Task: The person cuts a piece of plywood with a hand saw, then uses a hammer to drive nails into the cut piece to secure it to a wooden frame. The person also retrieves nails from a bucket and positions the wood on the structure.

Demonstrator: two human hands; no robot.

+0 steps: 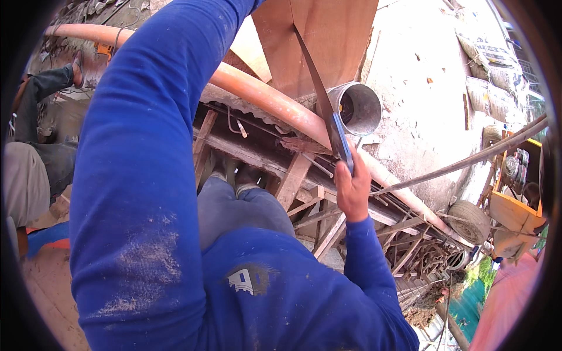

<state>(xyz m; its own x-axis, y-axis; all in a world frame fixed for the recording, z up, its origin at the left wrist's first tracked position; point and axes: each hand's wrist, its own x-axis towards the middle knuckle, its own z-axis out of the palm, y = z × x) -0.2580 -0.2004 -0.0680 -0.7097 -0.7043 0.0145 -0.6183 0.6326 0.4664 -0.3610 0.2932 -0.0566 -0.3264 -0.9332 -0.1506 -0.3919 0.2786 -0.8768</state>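
Right fingers (358,175) grasp 1 saw (325,99) near 1 bucket (369,110); left fingers hidden, cannot tell.

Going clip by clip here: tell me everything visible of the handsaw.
The handsaw has a long, dark, metal-looking blade, narrowing toward its far tip, and a blue handle gripped by the right hand. It slants up and leftward in the picture, away from that hand. In view it crosses the orange pipe and the edge of the grey cylinder. Its tip overlaps the brown board; whether it sits in a cut is unclear. The teeth cannot be made out.
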